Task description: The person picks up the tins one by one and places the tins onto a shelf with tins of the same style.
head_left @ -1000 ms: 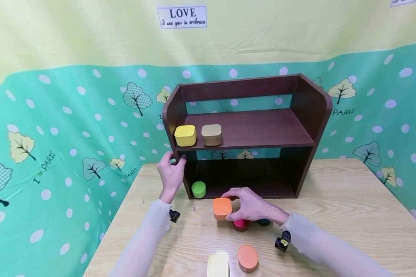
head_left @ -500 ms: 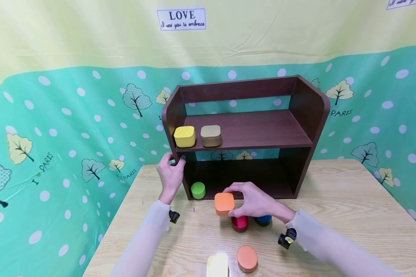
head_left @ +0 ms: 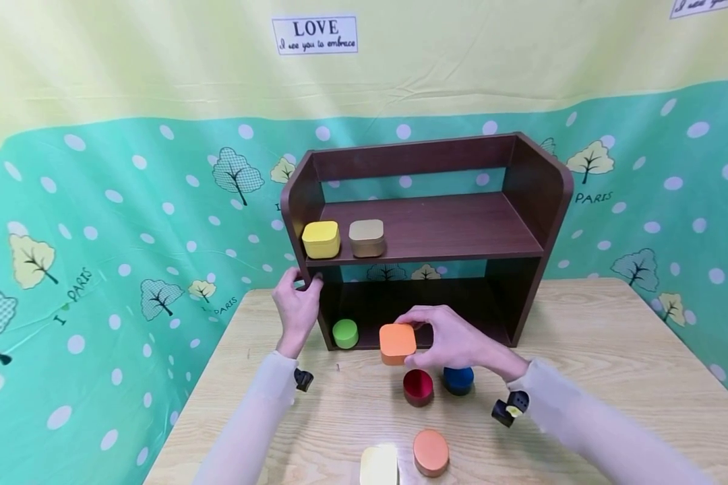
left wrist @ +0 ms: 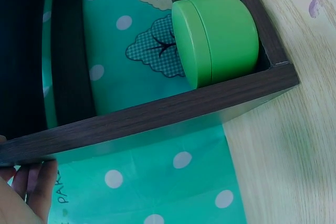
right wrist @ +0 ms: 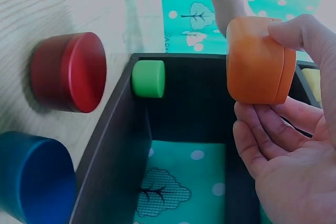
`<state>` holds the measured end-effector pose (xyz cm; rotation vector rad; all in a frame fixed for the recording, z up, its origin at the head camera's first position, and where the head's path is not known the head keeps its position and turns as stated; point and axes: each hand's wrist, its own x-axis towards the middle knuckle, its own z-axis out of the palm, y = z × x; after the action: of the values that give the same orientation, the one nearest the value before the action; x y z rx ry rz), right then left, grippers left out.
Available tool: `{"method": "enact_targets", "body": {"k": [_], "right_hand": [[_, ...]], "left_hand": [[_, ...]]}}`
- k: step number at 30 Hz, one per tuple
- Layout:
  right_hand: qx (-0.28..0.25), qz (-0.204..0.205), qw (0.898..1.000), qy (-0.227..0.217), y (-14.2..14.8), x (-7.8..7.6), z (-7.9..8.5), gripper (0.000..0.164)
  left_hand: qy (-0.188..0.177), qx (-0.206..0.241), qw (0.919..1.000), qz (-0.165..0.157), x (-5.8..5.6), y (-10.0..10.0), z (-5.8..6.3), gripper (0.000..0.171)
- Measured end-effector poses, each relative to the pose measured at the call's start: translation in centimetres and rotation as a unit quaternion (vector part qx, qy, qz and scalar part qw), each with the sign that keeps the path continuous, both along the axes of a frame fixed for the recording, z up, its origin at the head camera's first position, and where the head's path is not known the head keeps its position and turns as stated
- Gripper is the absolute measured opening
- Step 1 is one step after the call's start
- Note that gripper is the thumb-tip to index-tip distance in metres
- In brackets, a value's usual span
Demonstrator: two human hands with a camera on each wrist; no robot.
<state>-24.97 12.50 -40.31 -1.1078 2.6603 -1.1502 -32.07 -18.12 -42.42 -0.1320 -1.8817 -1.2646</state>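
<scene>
My right hand (head_left: 451,340) pinches an orange square-cornered tin (head_left: 397,342) between thumb and fingers, raised in front of the lower shelf opening. In the right wrist view the orange tin (right wrist: 257,61) has its lid on. My left hand (head_left: 296,306) grips the left side panel of a dark brown two-tier shelf (head_left: 437,259); in the left wrist view its fingers (left wrist: 39,187) are partly hidden by the panel. A green round tin (head_left: 345,333) stands in the lower left corner of the shelf. A yellow tin (head_left: 321,240) and a tan tin (head_left: 367,238) sit on the upper tier.
On the wooden table (head_left: 613,364) before the shelf stand a red round tin (head_left: 418,388) and a blue round tin (head_left: 458,381). Nearer to me are a coral round tin (head_left: 431,453) and a pale cream tin (head_left: 379,466). A patterned cloth (head_left: 176,155) hangs behind.
My right hand has lifted the orange tin up toward the shelf and slightly right, uncovering the red and blue tins. The left hand has kept its grip on the side panel.
</scene>
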Motion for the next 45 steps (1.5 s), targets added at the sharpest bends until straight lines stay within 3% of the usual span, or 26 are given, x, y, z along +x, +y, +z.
{"method": "enact_targets", "body": {"k": [13, 26, 45], "right_hand": [[-0.001, -0.015, 0.999, 0.029, 1.2, -0.1, 2.5, 0.055], [0.005, -0.042, 0.998, 0.053, 2.2, -0.6, 5.4, 0.055], [-0.003, -0.057, 0.997, 0.056, 3.2, -1.9, 9.2, 0.057]], "left_hand": [[-0.003, 0.005, 0.9999, -0.011, 0.0, -0.1, 0.0, 0.011], [-0.003, -0.001, 1.0000, 0.001, 0.2, -0.1, -0.1, 0.011], [0.002, 0.002, 1.0000, -0.002, -0.2, -0.1, -0.1, 0.011]]}}
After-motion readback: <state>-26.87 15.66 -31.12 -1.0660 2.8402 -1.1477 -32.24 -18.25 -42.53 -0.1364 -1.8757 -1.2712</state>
